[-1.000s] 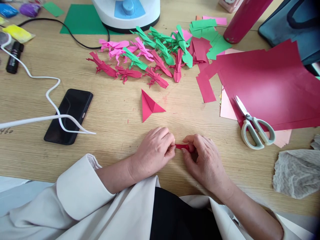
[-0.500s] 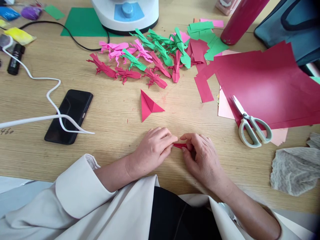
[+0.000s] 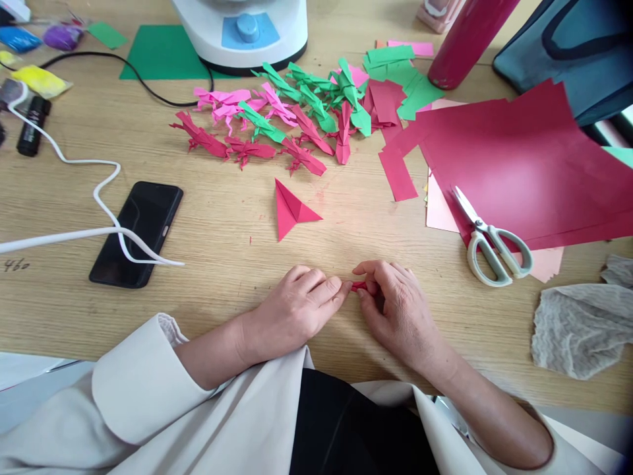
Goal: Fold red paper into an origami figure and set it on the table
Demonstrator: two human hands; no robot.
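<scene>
Between my two hands, low in the middle of the view, a narrow folded red paper piece (image 3: 359,286) shows as a short strip. My left hand (image 3: 304,305) pinches its left end with thumb and finger. Closed around the right end is my right hand (image 3: 398,310), its fingers curled, so most of the piece is hidden. Beyond my hands a red paper folded into a three-pointed shape (image 3: 294,210) lies on the wooden table (image 3: 232,251). Farther back sit several folded paper figures in red, such as one red figure (image 3: 301,157), and in pink and green.
White-handled scissors (image 3: 494,247) rest on large red paper sheets (image 3: 524,158) at the right, near a grey cloth (image 3: 578,330). A black phone (image 3: 136,234) lies left under a white cable (image 3: 106,191). A red bottle (image 3: 465,46) and white lamp base (image 3: 242,39) stand behind.
My left hand's fingers have shifted along the red strip toward my right hand, so less of it shows between them. The whole view has moved slightly.
</scene>
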